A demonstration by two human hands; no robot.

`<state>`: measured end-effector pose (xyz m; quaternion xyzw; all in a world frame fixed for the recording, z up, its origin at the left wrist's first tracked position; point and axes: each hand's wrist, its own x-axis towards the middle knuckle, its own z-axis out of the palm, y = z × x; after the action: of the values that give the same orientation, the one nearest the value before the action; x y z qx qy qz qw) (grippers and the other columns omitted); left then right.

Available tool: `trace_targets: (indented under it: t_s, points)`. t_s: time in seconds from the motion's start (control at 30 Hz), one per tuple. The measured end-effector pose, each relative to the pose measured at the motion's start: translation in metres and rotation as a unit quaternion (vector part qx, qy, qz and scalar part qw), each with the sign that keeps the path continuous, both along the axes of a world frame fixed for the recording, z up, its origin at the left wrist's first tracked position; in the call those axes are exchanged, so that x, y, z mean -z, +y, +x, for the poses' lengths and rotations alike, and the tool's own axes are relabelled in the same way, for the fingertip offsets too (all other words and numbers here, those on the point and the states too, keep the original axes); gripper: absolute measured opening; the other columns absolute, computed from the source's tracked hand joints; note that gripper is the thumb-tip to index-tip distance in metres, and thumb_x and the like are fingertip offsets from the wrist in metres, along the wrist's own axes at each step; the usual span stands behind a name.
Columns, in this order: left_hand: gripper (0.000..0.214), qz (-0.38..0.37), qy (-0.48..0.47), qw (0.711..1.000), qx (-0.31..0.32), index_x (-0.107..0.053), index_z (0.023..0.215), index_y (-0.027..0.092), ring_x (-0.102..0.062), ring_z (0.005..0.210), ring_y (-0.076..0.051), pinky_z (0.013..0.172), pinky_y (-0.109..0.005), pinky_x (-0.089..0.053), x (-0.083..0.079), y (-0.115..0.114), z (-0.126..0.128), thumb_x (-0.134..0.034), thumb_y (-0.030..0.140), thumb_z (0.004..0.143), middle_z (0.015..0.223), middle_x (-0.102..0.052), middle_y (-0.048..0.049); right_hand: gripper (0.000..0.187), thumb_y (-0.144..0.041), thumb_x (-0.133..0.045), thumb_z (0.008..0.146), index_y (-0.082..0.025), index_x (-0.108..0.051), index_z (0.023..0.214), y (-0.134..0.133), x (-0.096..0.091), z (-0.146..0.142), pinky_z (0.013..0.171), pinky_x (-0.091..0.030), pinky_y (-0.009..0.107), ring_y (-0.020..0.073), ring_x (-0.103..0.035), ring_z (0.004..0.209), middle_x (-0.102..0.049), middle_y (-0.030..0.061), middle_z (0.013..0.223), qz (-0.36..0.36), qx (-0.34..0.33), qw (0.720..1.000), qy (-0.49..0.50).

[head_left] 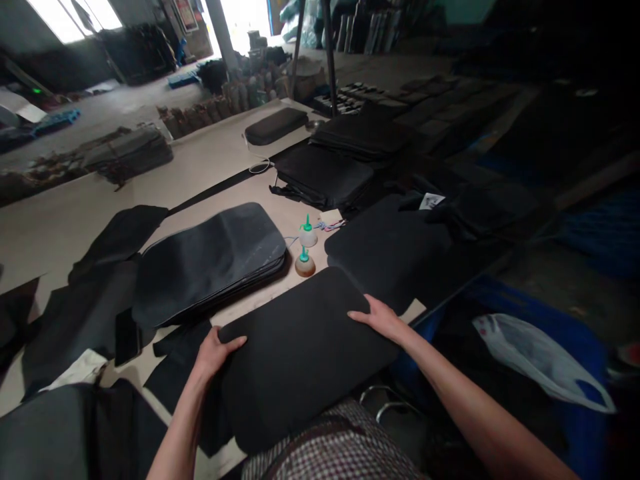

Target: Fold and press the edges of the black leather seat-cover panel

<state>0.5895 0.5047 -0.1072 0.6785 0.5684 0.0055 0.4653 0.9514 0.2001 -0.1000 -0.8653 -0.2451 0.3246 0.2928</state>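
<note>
A black rounded-corner panel (305, 360) lies in front of me, its near edge close to my lap. My left hand (214, 350) grips its left edge, thumb on top and fingers hidden beneath. On the right edge, my right hand (377, 317) holds it the same way. Just beyond the panel stand two small squeeze bottles with green nozzles, one with brownish contents (305, 265) and a whitish one (309, 236). A stack of similar black panels (210, 250) sits to the left, and another dark panel (390, 247) lies to the right.
More black stacks (325, 175) cover the table's far right side. A dark phone (127, 337) and black sheet pieces (80, 327) lie at left. At right, below table level, a white plastic bag (540, 360) rests on a blue crate (585, 427). Metal poles (330, 60) rise behind.
</note>
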Motion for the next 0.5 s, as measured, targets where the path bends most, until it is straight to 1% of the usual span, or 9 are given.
trace_targets:
  t_s: [0.1,0.17,0.2,0.27,0.37,0.5]
  points:
    - [0.082,-0.024,-0.080,0.989,-0.120,-0.051,0.122,0.019,-0.070,0.087,-0.025,0.074,-0.037,-0.058,0.001,-0.014,-0.004,-0.086,0.056,0.058,0.106,-0.068,-0.0106,0.058,-0.053,-0.071,0.076,-0.022,-0.062,0.124,0.000,0.005,0.000,0.082,-0.056,0.042,0.0313,-0.068,0.098,-0.073,0.0087,0.111,0.016,0.021,0.999,0.025]
    - [0.083,-0.056,-0.141,0.967,-0.204,-0.047,0.128,0.022,-0.070,0.091,-0.023,0.080,-0.036,-0.059,0.004,-0.026,-0.009,-0.088,0.048,0.061,0.117,-0.065,-0.0121,0.062,-0.053,-0.072,0.075,-0.019,-0.061,0.126,0.001,0.009,0.000,0.084,-0.056,0.041,0.0317,-0.068,0.101,-0.072,0.0108,0.114,0.028,0.036,0.998,0.046]
    - [0.082,-0.077,-0.165,0.955,-0.233,-0.046,0.130,0.022,-0.070,0.092,-0.022,0.082,-0.036,-0.059,0.006,-0.033,-0.013,-0.088,0.045,0.063,0.120,-0.064,-0.0127,0.064,-0.053,-0.073,0.075,-0.018,-0.061,0.127,0.001,0.010,-0.001,0.084,-0.057,0.040,0.0319,-0.068,0.103,-0.071,0.0120,0.115,0.034,0.042,0.997,0.058]
    - [0.073,-0.117,-0.195,0.939,-0.259,-0.047,0.127,0.020,-0.071,0.092,-0.022,0.083,-0.037,-0.059,0.010,-0.048,-0.020,-0.085,0.042,0.068,0.120,-0.065,-0.0141,0.068,-0.052,-0.073,0.074,-0.015,-0.058,0.129,0.002,0.012,0.000,0.085,-0.057,0.040,0.0322,-0.068,0.104,-0.070,0.0142,0.117,0.042,0.048,0.995,0.082]
    - [0.057,-0.144,-0.205,0.931,-0.266,-0.054,0.116,0.018,-0.072,0.090,-0.023,0.083,-0.038,-0.060,0.011,-0.069,-0.031,-0.081,0.044,0.073,0.114,-0.069,-0.0149,0.070,-0.051,-0.075,0.073,-0.013,-0.057,0.128,0.003,0.013,0.001,0.085,-0.057,0.041,0.0333,-0.068,0.104,-0.070,0.0173,0.117,0.048,0.054,0.991,0.110]
    - [0.052,-0.172,-0.213,0.918,-0.286,-0.057,0.109,0.016,-0.072,0.088,-0.024,0.082,-0.039,-0.059,0.005,-0.093,-0.042,-0.081,0.044,0.073,0.107,-0.072,-0.0150,0.067,-0.048,-0.079,0.069,-0.014,-0.060,0.123,0.006,0.010,0.000,0.088,-0.056,0.040,0.0347,-0.067,0.106,-0.069,0.0184,0.119,0.050,0.081,0.985,0.142]
